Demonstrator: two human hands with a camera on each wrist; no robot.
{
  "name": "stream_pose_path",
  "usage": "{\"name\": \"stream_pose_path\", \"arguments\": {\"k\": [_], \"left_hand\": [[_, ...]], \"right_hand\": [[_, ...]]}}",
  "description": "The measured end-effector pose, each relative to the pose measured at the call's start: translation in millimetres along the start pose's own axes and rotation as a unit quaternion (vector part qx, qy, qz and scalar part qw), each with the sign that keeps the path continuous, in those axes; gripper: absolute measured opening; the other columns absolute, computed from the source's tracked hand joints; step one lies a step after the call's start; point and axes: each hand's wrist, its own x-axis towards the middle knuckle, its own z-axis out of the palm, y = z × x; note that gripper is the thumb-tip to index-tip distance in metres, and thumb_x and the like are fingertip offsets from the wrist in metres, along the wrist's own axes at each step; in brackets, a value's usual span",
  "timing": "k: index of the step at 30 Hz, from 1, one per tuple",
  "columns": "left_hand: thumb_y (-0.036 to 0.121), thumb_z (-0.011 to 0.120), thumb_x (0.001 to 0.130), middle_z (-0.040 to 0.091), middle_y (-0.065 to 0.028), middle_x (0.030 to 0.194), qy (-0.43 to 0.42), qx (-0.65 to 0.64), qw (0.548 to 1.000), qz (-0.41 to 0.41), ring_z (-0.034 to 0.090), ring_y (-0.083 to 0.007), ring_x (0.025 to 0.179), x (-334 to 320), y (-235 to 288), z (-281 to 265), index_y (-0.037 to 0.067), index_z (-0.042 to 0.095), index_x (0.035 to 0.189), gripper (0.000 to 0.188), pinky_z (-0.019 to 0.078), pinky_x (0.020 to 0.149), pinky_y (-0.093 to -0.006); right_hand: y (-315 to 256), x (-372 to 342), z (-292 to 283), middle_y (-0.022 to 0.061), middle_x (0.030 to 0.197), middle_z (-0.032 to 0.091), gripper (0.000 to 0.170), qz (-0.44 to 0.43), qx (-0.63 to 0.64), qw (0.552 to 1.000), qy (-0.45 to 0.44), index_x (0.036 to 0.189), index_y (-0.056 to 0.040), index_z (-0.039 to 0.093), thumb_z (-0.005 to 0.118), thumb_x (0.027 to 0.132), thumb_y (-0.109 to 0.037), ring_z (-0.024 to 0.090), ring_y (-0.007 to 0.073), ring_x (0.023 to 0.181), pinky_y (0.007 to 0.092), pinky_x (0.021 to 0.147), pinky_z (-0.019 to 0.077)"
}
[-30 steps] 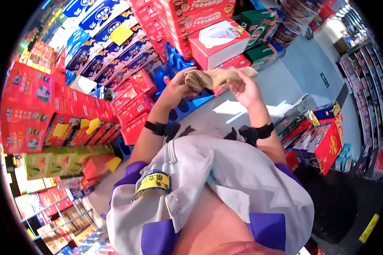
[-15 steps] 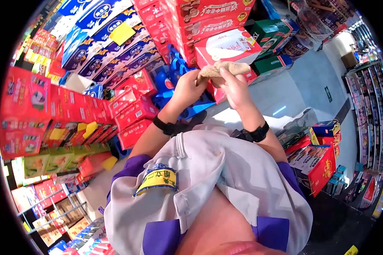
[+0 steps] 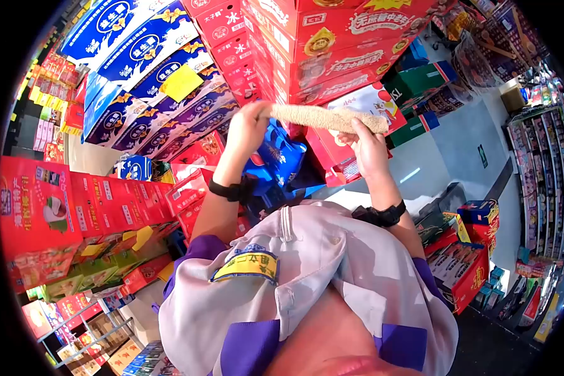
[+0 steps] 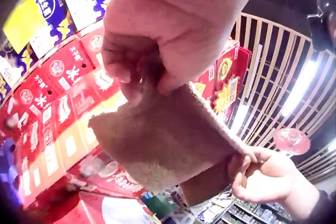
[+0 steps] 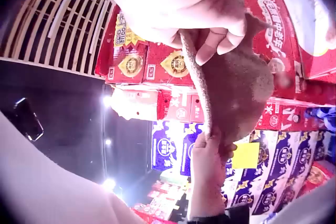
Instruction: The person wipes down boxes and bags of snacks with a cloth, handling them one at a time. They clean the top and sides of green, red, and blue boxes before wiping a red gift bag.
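Observation:
A tan, fuzzy cloth (image 3: 323, 118) is stretched between both hands, folded into a long band in the head view. My left hand (image 3: 247, 130) pinches its left end between thumb and fingers. At the other end, my right hand (image 3: 370, 151) grips the edge with the thumb on top. In the left wrist view the cloth (image 4: 157, 137) hangs as a broad flap below the left hand (image 4: 163, 24). The right wrist view shows the right hand (image 5: 184, 8) with fingers curled over the cloth's edge. Behind the cloth stands a red and white carton (image 3: 351, 103).
Tall stacks of red cartons (image 3: 326, 47) and blue-white cartons (image 3: 138, 59) rise ahead. Red gift boxes (image 3: 116, 200) line the left side. Blue plastic wrapping (image 3: 279, 153) lies below the left hand. Grey floor (image 3: 460, 135) runs on the right beside a stocked shelf (image 3: 542, 169).
The bunched cloth has been pulled out into a longer, straighter band. My hands drew close together, then moved apart. The head view has shifted nearer the red stack.

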Motion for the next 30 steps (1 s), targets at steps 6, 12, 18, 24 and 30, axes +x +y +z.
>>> {"name": "stream_pose_path", "arguments": {"k": [6,12,18,24,30], "left_hand": [[0.001,0.052,0.094,0.070,-0.0133,0.097,0.145,-0.183,0.971,0.045,0.067,-0.0186,0.090,93.2,54.1,-23.2,0.002,0.060,0.122,0.030,0.0515,0.081,-0.0310],[0.003,0.039,0.095,0.046,-0.0255,0.142,0.280,-0.145,0.934,0.167,0.042,-0.0342,0.134,165.4,95.3,13.0,-0.005,0.039,0.141,0.046,0.0316,0.112,-0.0380],[0.017,0.056,0.095,0.026,-0.0251,0.154,0.228,-0.069,0.951,0.195,0.026,-0.0390,0.142,162.1,50.0,46.3,-0.003,0.034,0.146,0.060,0.0222,0.117,-0.0429],[0.019,0.074,0.083,0.042,-0.0208,0.141,0.131,-0.284,0.931,0.189,0.041,-0.0301,0.134,166.2,60.1,37.5,-0.001,0.043,0.140,0.068,0.0356,0.110,-0.0464],[0.016,0.046,0.100,0.052,-0.0220,0.135,0.266,0.132,0.936,0.190,0.044,-0.0340,0.132,168.1,21.3,51.4,-0.003,0.047,0.136,0.041,0.0317,0.112,-0.0425]], "right_hand": [[-63.4,53.1,58.0,0.0043,0.108,0.066,0.019,-0.135,-0.059,0.988,-0.037,0.112,-0.0036,0.063,0.061,0.095,-0.012,0.062,0.0109,0.097,0.0264,0.080,0.0499],[-75.2,126.6,108.5,0.0140,0.119,0.053,0.056,-0.395,-0.193,0.898,-0.030,0.128,0.0033,0.035,0.068,0.084,-0.002,0.057,0.0192,0.101,0.0312,0.090,0.0466],[-40.9,125.4,115.8,0.0240,0.116,0.047,0.046,-0.485,-0.389,0.783,0.021,0.118,0.0034,0.048,0.069,0.078,-0.006,0.049,0.0428,0.110,0.0487,0.097,0.0405],[-37.6,114.1,121.1,0.0227,0.110,0.053,0.039,-0.486,-0.352,0.799,-0.047,0.111,0.0000,0.055,0.073,0.078,-0.011,0.053,0.0428,0.103,0.0467,0.088,0.0456],[-41.0,156.4,71.4,0.0169,0.099,0.062,0.038,-0.490,-0.336,0.802,-0.054,0.105,-0.0020,0.057,0.078,0.074,-0.009,0.062,0.0386,0.089,0.0439,0.076,0.0501]]}}
